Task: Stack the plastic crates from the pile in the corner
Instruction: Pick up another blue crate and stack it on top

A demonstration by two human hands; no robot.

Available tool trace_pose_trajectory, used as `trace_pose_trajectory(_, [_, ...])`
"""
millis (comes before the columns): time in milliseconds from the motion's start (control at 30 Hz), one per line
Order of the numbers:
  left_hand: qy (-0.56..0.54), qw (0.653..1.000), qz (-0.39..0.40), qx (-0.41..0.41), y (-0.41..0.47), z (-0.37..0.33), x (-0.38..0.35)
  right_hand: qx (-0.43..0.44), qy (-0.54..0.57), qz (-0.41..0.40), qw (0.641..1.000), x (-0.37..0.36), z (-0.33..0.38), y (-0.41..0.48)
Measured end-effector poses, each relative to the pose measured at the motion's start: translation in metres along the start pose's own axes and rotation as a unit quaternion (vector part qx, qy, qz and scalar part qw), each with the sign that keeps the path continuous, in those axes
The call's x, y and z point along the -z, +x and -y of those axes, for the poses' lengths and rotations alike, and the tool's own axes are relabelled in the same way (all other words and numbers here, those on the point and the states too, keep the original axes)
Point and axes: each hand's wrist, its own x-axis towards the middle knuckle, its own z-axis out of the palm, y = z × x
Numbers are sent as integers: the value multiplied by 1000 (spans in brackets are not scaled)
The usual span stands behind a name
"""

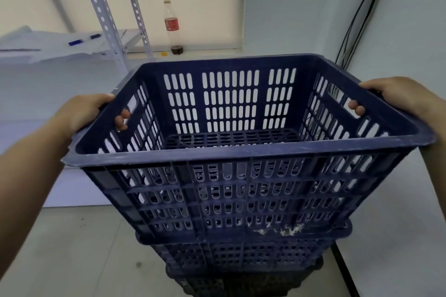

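1. I have the blue crate (241,152) by its two short ends, at chest height and tilted slightly towards me. It sits directly over the stack of crates (241,255) on the floor (72,248) in the corner.
2. My left hand (82,113) is curled through the left handle slot, with the palm outside the rim. My fingertips (120,120) poke through to the inside.
3. My right hand (395,101) grips the right handle slot the same way, and one fingertip shows inside the wall.
4. I judge the crate light for its bulk. It is empty, and its walls and base are slotted all over.
5. The plastic looks stiff and scuffed rather than fragile, and the thick rolled rim should take the load without flexing much.
6. The handle slots are the right places to hold. The smooth rim alone could slip, while a grip at both ends keeps the crate level.
7. The walls taper, so I expect it to nest if I keep it square, and a skewed corner could jam.
8. I cannot tell whether its base already rests inside the crate below.
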Motion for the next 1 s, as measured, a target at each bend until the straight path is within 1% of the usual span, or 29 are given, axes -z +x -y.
trace_pose_trajectory(133, [-12, 1000, 6, -28, -30, -23, -26, -2, 9, -2, 1000, 0, -3, 4])
trace_pose_trajectory(200, [-21, 999, 9, -39, -28, -27, -29, -9, 21, 4, 1000, -1, -3, 4])
trace_pose_trajectory(267, [-28, 999, 12, -31, -22, -25, -25, -15, 29, 8, 999, -2, -3, 4])
trace_pose_trajectory(500, [-84, 996, 25, -19, -27, -27, -29, 5, -47, 4, 999, 1, -3, 4])
trace_pose_trajectory(567, [-68, 997, 17, -25, -26, -28, -30, 17, -80, 4, 997, 1, -1, 3])
trace_pose_trajectory(667, [-54, 998, 14, -20, -29, -31, -31, 18, -91, 1, 996, 2, 0, 4])
trace_pose_trajectory(900, [-62, 998, 8, -13, -36, -36, -33, 18, -129, -9, 991, 3, -1, 7])
trace_pose_trajectory(1000, [-29, 1000, 11, -6, -39, -38, -33, 13, -176, -10, 984, 3, 2, 4])
